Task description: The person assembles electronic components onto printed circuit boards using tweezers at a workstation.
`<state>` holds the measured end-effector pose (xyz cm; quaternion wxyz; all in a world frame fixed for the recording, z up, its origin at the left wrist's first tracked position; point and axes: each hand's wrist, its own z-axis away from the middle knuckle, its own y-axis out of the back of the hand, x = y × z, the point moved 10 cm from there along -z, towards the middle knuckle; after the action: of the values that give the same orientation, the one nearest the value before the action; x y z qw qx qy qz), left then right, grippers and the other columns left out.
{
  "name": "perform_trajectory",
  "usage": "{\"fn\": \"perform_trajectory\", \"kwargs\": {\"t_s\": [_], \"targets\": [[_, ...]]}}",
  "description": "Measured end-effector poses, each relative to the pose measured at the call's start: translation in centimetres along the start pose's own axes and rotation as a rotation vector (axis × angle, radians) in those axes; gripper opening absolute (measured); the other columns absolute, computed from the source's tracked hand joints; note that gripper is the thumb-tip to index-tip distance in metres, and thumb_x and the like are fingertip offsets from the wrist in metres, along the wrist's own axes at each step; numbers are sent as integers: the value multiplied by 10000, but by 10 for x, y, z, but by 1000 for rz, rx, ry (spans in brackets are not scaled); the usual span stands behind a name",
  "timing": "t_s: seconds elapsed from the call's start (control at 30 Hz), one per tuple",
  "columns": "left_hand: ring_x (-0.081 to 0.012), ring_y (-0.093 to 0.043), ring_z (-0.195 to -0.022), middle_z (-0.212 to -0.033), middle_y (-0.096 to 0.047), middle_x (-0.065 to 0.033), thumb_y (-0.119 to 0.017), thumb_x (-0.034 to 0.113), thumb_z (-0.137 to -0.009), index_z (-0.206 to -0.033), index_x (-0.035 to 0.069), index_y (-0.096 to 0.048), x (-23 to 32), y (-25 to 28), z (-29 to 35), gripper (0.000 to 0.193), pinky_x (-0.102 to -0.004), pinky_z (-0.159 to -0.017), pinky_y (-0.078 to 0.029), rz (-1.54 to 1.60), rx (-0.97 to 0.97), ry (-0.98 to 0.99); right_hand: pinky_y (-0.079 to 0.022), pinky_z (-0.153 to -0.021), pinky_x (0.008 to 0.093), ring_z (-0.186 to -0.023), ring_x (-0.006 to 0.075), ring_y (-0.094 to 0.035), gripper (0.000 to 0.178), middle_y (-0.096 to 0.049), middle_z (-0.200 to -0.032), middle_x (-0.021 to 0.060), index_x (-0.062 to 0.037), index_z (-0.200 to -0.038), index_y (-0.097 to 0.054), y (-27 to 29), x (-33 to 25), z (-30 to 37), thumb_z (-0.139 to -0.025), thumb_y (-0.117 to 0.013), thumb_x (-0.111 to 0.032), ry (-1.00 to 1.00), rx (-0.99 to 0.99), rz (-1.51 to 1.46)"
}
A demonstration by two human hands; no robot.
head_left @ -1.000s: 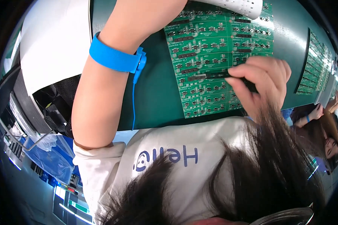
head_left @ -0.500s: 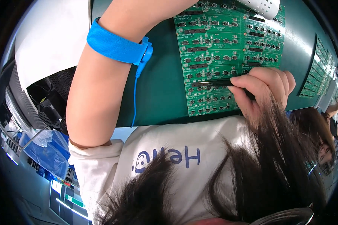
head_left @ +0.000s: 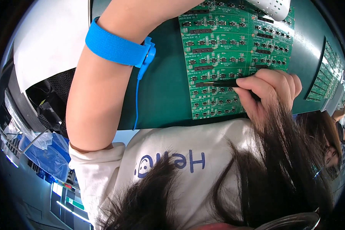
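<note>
Pinched between the thumb and fingers of my right hand [head_left: 272,86] is a pair of dark, slim tweezers [head_left: 224,83]. Its tips point left, over a black strip-shaped part near the lower left of a green circuit board panel [head_left: 218,33]. Whether the tips touch that part I cannot tell. Rows of small black components and more black strips [head_left: 203,68] cover the panel. My left forearm [head_left: 97,88], wearing a blue wrist strap [head_left: 113,46] with a blue cord, reaches up past the top edge; the left hand is out of sight.
The panel lies on a dark green work surface [head_left: 161,96]. A white perforated object [head_left: 274,8] covers its upper right part. Another green panel [head_left: 325,74] lies farther right. White sheet material [head_left: 51,38] is at the upper left. Another person [head_left: 326,142] is at the right edge.
The tweezer tips have shifted slightly right and up over the black strip. The panel's upper part sits a little farther right in view. My right hand stays nearly still.
</note>
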<state>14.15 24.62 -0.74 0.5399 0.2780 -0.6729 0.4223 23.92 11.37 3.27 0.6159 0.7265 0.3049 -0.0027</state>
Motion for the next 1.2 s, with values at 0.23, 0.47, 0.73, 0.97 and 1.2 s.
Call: {"fn": "perform_trajectory", "kwargs": {"t_s": [0.23, 0.47, 0.73, 0.97, 1.2], "targets": [[-80, -619, -818, -950, -694, -62, -538, 245, -972, -1029, -31, -660, -2, 2, -8, 307, -213, -738, -486, -86, 67, 31, -316, -728, 280, -710, 118, -530, 138, -584, -777, -65, -204, -772, -703, 5, 1, 0, -666, -772, -260, -5, 10, 26], [-76, -618, -812, -943, -694, -58, -538, 260, -972, -1025, -28, -661, 5, 0, 0, 317, -209, -734, -485, -85, 13, -25, -352, -788, 324, -826, 168, -553, 359, -565, -887, -38, -200, -920, -657, -2, 0, 5, -606, -827, -157, 19, -109, 25], [-76, -618, -818, -943, -693, -55, -531, 254, -975, -1023, -29, -658, 3, -4, 0, 313, -208, -739, -484, 0, -17, 14, -343, -778, 318, -818, 160, -551, 352, -566, -880, -44, -204, -918, -660, 1, 0, 6, -610, -827, -171, 25, -102, 39], [-80, -619, -822, -950, -694, -60, -527, 245, -976, -1034, -28, -657, 5, -4, 2, 308, -210, -742, -485, -25, -10, 6, -339, -770, 318, -814, 159, -548, 355, -562, -878, -39, -202, -925, -662, 0, -1, 5, -612, -825, -163, 14, -99, 37], [-89, -625, -836, -960, -693, -70, -532, 247, -972, -1051, -27, -653, 4, -3, -1, 310, -214, -754, -487, -30, -3, 3, -338, -772, 320, -816, 167, -544, 356, -563, -895, -34, -205, -948, -662, 2, -1, 3, -631, -817, -158, 23, -110, 38]]}}
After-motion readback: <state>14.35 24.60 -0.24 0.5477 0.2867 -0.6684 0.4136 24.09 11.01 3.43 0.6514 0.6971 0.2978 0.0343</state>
